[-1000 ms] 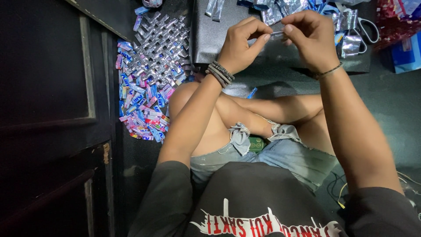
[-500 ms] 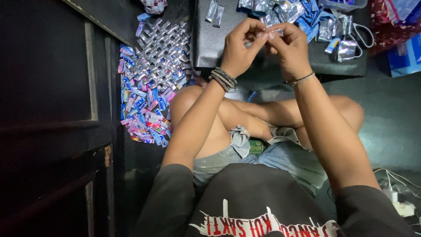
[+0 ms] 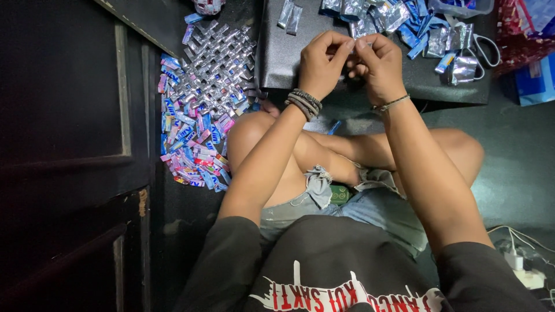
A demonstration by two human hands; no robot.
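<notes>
Both hands, left hand [image 3: 319, 63] and right hand [image 3: 378, 65], are pinched together on a small foil strip [image 3: 354, 44], apparently being folded above the black board [image 3: 283, 58].

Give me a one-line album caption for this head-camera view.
Seated cross-legged, a person pinches a small foil strip between left hand and right hand, beside a woven mat of folded wrappers.

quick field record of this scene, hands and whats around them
left hand: pinching a small folded piece against the right fingertips, dark bracelets on wrist
right hand: pinching the same piece, thin bracelet on wrist
piece held: too small to identify
woven wrapper mat: on floor to the person's left
black board: ahead of the knees, with silver and blue wrappers on it
scissors: on board, right of the hands
</notes>
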